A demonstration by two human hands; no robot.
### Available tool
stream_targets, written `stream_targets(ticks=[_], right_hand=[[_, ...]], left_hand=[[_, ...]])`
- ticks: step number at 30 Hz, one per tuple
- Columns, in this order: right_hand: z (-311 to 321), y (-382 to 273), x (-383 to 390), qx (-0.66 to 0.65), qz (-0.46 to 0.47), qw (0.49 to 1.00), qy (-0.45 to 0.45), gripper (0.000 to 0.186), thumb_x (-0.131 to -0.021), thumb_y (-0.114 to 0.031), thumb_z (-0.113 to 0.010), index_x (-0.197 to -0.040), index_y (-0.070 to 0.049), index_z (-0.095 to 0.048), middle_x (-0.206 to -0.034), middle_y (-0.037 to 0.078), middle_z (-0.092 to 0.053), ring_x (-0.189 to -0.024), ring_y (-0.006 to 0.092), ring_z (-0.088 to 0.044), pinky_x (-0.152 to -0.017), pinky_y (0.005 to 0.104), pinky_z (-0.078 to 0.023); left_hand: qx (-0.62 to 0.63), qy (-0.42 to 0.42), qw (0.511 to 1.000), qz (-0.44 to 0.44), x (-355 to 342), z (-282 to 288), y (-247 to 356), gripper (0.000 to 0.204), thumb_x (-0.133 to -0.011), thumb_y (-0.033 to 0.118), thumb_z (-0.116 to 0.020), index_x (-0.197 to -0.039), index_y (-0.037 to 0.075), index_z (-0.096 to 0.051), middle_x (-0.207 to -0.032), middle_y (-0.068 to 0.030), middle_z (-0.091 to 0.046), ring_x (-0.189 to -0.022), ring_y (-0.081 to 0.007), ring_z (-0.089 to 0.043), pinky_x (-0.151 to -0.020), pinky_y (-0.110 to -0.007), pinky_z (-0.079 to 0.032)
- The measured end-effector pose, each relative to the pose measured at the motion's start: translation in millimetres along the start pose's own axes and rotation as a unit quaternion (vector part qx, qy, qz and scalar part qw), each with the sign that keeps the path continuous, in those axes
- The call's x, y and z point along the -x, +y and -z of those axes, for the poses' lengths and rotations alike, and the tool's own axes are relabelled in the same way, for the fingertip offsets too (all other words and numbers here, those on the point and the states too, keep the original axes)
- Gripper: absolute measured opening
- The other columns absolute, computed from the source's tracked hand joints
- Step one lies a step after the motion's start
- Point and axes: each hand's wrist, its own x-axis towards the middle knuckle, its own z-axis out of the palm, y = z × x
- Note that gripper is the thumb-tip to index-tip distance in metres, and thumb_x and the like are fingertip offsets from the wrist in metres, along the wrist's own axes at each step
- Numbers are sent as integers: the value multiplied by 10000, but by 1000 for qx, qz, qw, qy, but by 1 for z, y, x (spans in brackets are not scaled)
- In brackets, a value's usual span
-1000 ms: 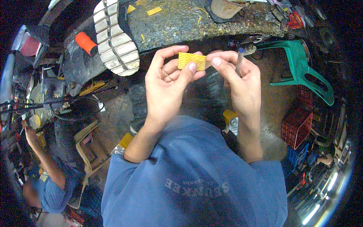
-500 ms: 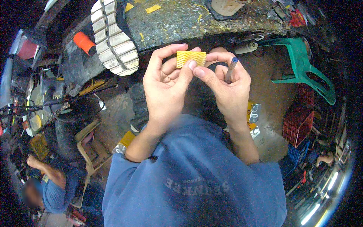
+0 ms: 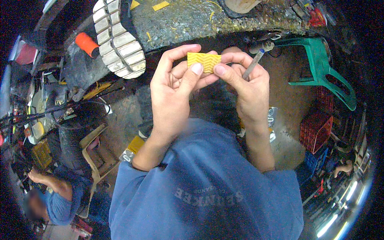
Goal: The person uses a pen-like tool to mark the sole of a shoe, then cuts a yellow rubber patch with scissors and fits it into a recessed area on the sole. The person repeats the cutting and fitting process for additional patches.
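Between my two hands is a small yellow ridged piece (image 3: 207, 61) with a zigzag pattern, perhaps rubber. My left hand (image 3: 171, 90) pinches its left side, thumb on the front and fingers behind. At the right side, the thumb and forefinger of my right hand (image 3: 252, 88) grip it too. A grey pen (image 3: 253, 66) with a blue end is tucked in my right hand, slanting up between thumb and fingers. To the left of my hands, a white shoe sole (image 3: 120, 48) with a blocky tread lies at the edge of the dark, stained workbench (image 3: 184, 24).
An orange cylinder (image 3: 86, 44) lies left of the sole. Yellow scraps (image 3: 161, 5) and a pale container (image 3: 241, 5) are on the bench. At right are a green plastic chair (image 3: 316, 60) and a red crate (image 3: 316, 130). Another person (image 3: 60, 196) is at lower left, beside a chair (image 3: 94, 160).
My thumbs have moved apart on the yellow piece, showing more of its zigzag face. My right hand has shifted slightly right, and the pen has tilted further right.
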Motion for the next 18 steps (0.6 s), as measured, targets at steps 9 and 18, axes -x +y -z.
stream_targets(ticks=[9,18], right_hand=[[5,4,-4,18,4,999,-35,187,-851,-176,-854,-904,-31,-749,-643,-118,-493,-582,-5,-380,-518,207,-266],[7,-1,-7,10,-14,997,-71,175,-868,-172,-838,-948,-30,-774,-670,-81,-595,-590,-1,-452,-530,186,-327]], left_hand=[[0,11,1000,12,-5,5,-6,302,-1030,51,-596,-1309,-49,-540,-1201,-235,-694,-1061,-243,-719,-892,-347,-639],[-16,23,1000,-11,-5,9,-12,248,-1031,39,-598,-1256,-62,-576,-1137,-211,-711,-1012,-236,-734,-859,-344,-652]])
